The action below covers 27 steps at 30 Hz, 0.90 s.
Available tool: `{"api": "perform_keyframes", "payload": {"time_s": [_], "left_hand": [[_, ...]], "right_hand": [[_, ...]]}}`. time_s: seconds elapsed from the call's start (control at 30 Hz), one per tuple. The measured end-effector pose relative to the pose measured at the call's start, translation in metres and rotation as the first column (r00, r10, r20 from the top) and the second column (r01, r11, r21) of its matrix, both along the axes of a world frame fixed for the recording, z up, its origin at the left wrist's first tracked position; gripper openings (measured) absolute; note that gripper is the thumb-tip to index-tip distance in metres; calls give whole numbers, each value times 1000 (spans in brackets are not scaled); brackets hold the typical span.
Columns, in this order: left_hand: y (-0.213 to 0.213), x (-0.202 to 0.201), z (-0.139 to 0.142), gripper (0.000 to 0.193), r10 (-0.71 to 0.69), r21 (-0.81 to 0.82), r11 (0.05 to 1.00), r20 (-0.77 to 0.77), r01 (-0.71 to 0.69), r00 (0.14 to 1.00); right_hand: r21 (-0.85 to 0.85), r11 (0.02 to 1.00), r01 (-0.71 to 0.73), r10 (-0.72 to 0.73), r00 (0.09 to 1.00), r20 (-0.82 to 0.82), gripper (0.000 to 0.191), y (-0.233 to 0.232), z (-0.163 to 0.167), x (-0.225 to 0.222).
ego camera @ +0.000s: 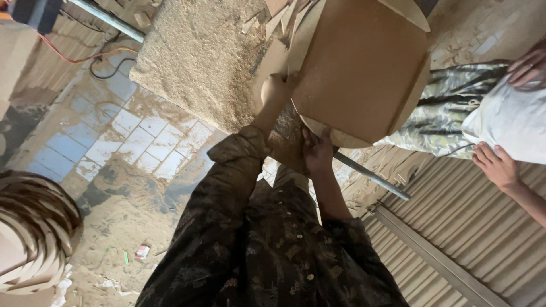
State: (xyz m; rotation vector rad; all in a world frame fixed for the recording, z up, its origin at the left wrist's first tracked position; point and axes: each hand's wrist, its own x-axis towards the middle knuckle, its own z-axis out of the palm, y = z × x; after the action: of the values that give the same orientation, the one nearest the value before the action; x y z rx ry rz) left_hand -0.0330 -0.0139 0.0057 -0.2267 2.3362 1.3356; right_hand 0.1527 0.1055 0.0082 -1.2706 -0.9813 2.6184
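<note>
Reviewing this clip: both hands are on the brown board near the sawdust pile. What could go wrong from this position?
1. The left hand and right hand grip the board at one edge only, so it could tip or slip.
2. Bare fingers on cut edges may catch splinters.
3. Sawdust on the tiled floor could make footing slippery, and another person's hand is close to the board's swing.
</note>
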Motion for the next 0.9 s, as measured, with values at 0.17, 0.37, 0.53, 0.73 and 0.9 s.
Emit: {"api": "perform_keyframes", "payload": {"time_s": [0.17, 0.37, 0.53, 0.73, 0.9], "left_hand": [[-2, -10, 3, 56, -22, -47, 999, 63, 25, 998], [-5, -15, 4, 60, -3, -58, 998, 85, 8, 996], [-5, -11, 2, 56, 49, -7, 999, 102, -49, 994], [-3, 6, -3, 39, 31, 10, 999, 137, -33, 990], [-1, 20, -6, 46, 28, -53, 998, 73, -24, 997]], "right_hand": [[-192, 980, 45, -34, 998, 59, 63, -18, 10, 14], [-291, 949, 119, -114, 993, 34, 59, -34, 15, -1], [-264, 946, 189, -163, 979, 119, 58, -33, 9, -18], [-306, 925, 226, -205, 974, 99, 62, -37, 9, -24], [-330, 897, 296, -255, 953, 162, 59, -40, 12, -34]]}}
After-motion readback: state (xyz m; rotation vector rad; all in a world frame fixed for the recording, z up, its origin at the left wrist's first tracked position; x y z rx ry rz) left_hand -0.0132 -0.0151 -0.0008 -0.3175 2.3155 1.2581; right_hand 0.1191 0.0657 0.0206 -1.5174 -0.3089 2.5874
